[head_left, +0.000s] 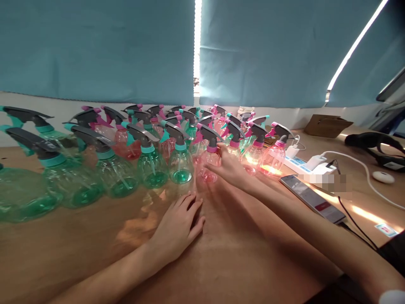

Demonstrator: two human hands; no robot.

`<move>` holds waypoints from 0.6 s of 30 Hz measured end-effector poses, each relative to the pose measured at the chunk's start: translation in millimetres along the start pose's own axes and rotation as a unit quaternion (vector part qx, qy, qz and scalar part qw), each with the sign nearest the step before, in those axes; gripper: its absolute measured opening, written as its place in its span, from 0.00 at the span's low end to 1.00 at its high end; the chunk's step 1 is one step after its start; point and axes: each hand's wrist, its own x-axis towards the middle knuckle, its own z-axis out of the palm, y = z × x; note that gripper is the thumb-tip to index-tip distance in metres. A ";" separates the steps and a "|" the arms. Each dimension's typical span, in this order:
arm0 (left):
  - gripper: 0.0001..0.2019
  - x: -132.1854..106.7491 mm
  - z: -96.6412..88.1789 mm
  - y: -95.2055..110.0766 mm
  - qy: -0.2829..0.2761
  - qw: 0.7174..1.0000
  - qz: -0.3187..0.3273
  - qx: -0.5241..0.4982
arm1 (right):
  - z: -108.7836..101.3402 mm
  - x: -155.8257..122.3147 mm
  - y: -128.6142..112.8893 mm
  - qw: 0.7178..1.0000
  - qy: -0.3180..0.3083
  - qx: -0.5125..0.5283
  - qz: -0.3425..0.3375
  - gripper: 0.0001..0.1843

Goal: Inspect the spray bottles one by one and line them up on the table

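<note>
Several plastic spray bottles stand in rows across the far side of a brown table (pixel 240 261), green ones with teal collars on the left and pink ones on the right. My left hand (pixel 179 226) lies flat on the table, fingers stretched out, just in front of a green bottle (pixel 180 162). My right hand (pixel 228 166) reaches forward with fingers loosely extended and touches the side of a pink bottle (pixel 209 162); it holds nothing that I can see.
A phone (pixel 311 198) lies on the table at the right with a cable. Behind it sit a white power strip (pixel 300 164) with plugs, a cardboard box (pixel 327 125), a black device (pixel 375 143) and a white mouse (pixel 383 177). Blue blinds hang behind.
</note>
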 end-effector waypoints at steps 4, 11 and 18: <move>0.18 -0.6 0.3 0.3 0.001 1.000 -0.004 -0.005 | 4.2 6.3 -0.1 1.000 -0.001 -0.013 0.006 0.36; 0.18 -1.2 -0.2 -0.5 0.003 1.000 -0.003 -0.011 | 9.4 14.1 -1.0 1.000 -0.003 -0.013 0.019 0.37; 0.18 -0.3 -1.0 -0.6 0.002 1.000 -0.006 -0.021 | 8.4 11.3 0.5 1.000 -0.003 0.003 0.013 0.35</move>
